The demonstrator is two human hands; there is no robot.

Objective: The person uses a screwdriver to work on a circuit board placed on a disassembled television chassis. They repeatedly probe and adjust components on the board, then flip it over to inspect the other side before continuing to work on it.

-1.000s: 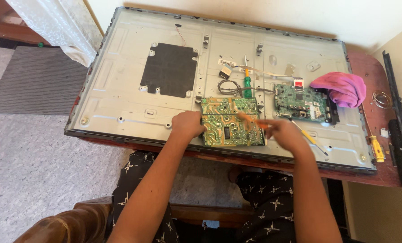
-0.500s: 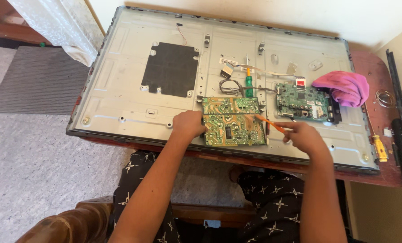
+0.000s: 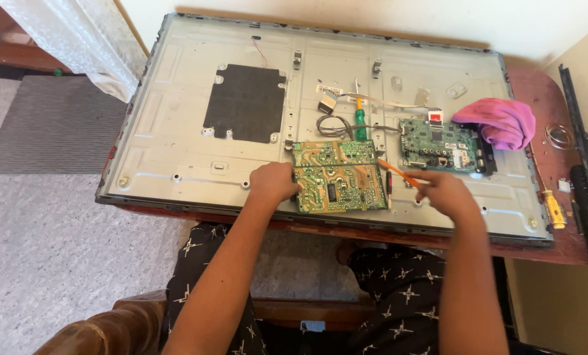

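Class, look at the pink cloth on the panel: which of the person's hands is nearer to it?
Right. The right hand, holding an orange tool, is below and just left of the pink cloth. The left hand rests on the circuit board's left edge, much farther away.
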